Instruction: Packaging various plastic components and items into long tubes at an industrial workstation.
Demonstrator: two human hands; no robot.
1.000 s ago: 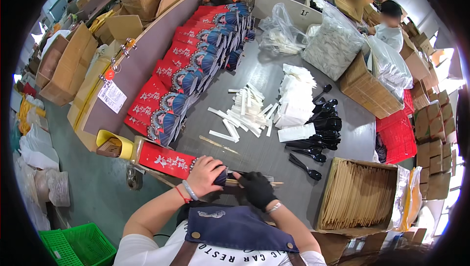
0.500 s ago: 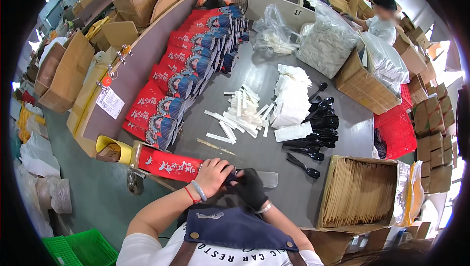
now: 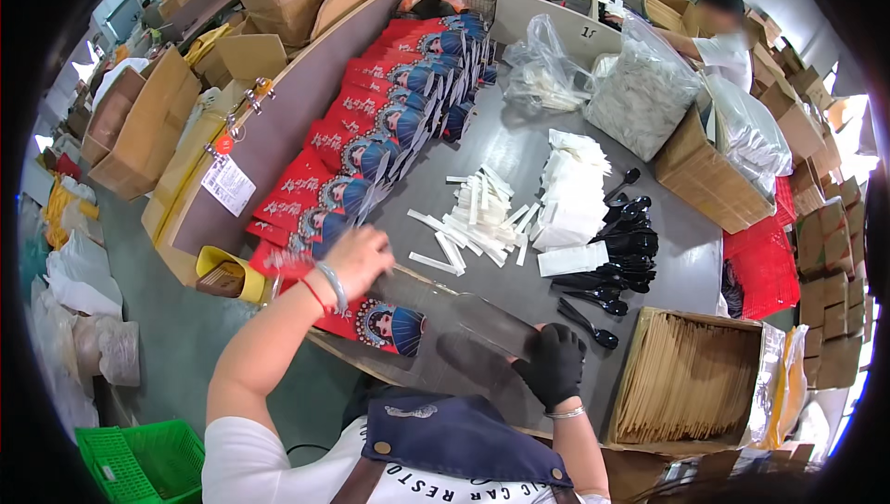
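A: We start at the left of the frame. What do we log there?

B: Lower left, a green plastic crate (image 3: 139,458) on the floor. Above it, toward the upper left, brown cardboard boxes (image 3: 139,119) along the grey table (image 3: 519,147).

A: And the left hand?

B: We place the left hand (image 3: 357,258) left of centre, bare, with a bracelet at the wrist. It is raised over the near end of the row of red printed packs (image 3: 371,133), which runs from centre-left up to the top centre. The hand is motion-blurred; we cannot tell whether its fingers are apart or together.

A: Location of the work item?

B: We see a clear plastic sleeve (image 3: 464,328) lying across the near table edge, low centre, partly over one red pack with a blue figure (image 3: 385,323).

A: The right hand?

B: The right hand (image 3: 554,365), in a black glove, sits lower centre-right. Its fingers are pinched together on the right end of the clear plastic sleeve.

A: Items further right?

B: Centre: loose white paper sticks (image 3: 477,216), then a stack of white packets (image 3: 570,193). Next, a heap of black plastic spoons (image 3: 621,249). Lower right: an open carton of tan envelopes (image 3: 691,379).
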